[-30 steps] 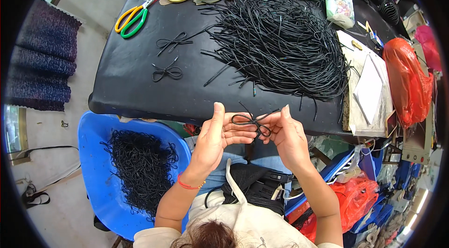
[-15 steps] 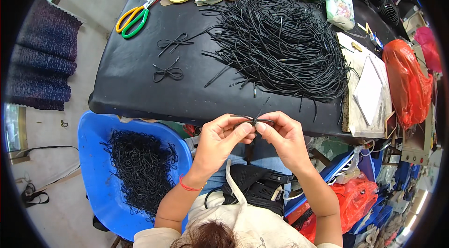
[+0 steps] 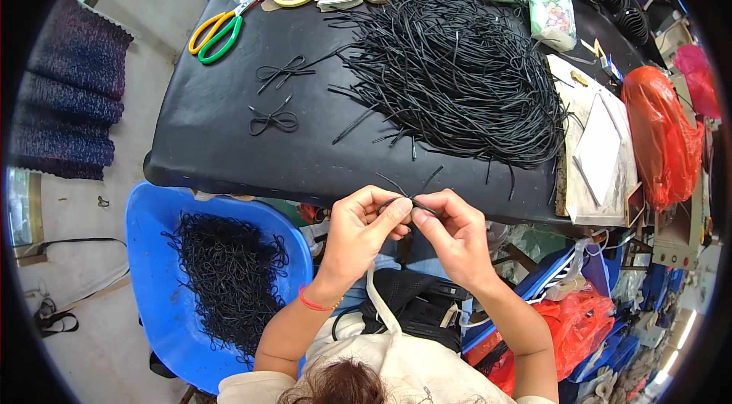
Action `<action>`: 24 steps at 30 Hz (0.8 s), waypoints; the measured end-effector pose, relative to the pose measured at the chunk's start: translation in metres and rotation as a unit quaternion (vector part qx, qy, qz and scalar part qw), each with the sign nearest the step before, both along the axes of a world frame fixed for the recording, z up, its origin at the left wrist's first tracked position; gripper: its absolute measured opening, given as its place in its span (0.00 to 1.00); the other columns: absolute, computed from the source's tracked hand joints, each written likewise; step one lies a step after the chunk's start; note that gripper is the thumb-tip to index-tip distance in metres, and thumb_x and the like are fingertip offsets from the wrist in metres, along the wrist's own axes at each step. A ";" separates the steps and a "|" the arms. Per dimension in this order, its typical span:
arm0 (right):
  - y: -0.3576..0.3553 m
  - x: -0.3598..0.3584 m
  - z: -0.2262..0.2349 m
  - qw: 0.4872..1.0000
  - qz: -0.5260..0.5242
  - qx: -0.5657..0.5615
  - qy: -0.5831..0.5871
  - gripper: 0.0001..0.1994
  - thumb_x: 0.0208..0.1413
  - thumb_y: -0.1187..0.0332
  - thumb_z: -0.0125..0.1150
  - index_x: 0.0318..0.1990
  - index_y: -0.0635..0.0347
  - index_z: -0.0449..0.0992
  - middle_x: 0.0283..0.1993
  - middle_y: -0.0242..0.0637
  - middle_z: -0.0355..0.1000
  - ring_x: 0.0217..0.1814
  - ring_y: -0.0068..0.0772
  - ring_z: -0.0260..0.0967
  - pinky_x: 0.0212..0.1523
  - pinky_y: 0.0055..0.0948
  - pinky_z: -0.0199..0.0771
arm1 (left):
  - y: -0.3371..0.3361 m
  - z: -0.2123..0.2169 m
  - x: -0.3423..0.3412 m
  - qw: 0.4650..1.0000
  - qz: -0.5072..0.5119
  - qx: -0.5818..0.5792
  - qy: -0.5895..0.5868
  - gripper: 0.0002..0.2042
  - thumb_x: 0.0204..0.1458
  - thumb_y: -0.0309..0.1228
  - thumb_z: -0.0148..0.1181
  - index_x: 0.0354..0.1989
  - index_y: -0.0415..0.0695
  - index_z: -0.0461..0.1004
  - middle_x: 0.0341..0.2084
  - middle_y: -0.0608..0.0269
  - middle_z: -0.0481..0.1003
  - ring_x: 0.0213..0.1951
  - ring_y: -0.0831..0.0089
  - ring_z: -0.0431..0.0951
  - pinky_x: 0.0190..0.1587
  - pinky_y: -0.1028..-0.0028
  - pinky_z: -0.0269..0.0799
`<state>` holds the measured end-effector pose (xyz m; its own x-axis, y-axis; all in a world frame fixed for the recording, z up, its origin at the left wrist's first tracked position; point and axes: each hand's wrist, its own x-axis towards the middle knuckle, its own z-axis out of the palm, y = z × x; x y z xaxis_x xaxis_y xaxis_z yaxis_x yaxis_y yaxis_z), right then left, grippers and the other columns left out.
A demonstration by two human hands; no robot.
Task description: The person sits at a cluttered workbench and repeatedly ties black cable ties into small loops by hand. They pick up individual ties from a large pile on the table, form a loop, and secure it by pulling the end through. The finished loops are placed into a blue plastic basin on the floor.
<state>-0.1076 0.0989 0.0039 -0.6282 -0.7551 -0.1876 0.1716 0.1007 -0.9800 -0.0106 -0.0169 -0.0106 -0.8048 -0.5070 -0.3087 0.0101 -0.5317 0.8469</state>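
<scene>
Pinching one black cord (image 3: pixel 406 200) between them, left hand (image 3: pixel 358 232) & right hand (image 3: pixel 451 235) meet at table edge (image 3: pixel 229 168), fingertips clenched on it, prob. for knotting. Cord pile (image 3: pixel 457 76) at 12 o'clock, blue tub (image 3: pixel 152 213) at 9.
</scene>
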 end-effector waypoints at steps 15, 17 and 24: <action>-0.026 -0.095 0.000 0.736 -0.040 0.120 0.665 0.09 0.44 0.72 0.62 0.36 0.57 0.76 0.36 0.31 0.67 0.41 0.34 0.62 0.39 0.32 0.58 | -0.085 0.022 -0.005 0.646 0.257 -0.695 -0.182 0.14 0.45 0.27 0.63 0.42 0.43 0.74 0.44 0.57 0.68 0.49 0.59 0.65 0.52 0.66 0.60; -0.024 -0.094 -0.004 0.730 -0.044 0.117 0.672 0.09 0.44 0.74 0.61 0.36 0.57 0.75 0.37 0.30 0.68 0.41 0.33 0.63 0.41 0.31 0.58 | -0.063 0.023 -0.015 0.683 0.178 -0.701 -0.101 0.11 0.45 0.25 0.62 0.39 0.42 0.75 0.41 0.58 0.71 0.46 0.62 0.68 0.50 0.67 0.64; -0.018 -0.077 0.005 0.723 -0.019 0.078 0.686 0.09 0.47 0.76 0.59 0.37 0.58 0.71 0.40 0.32 0.70 0.46 0.32 0.66 0.50 0.36 0.56 | -0.043 0.016 -0.048 0.689 0.053 -0.721 -0.041 0.18 0.47 0.25 0.58 0.49 0.44 0.71 0.51 0.55 0.67 0.57 0.53 0.62 0.56 0.61 0.60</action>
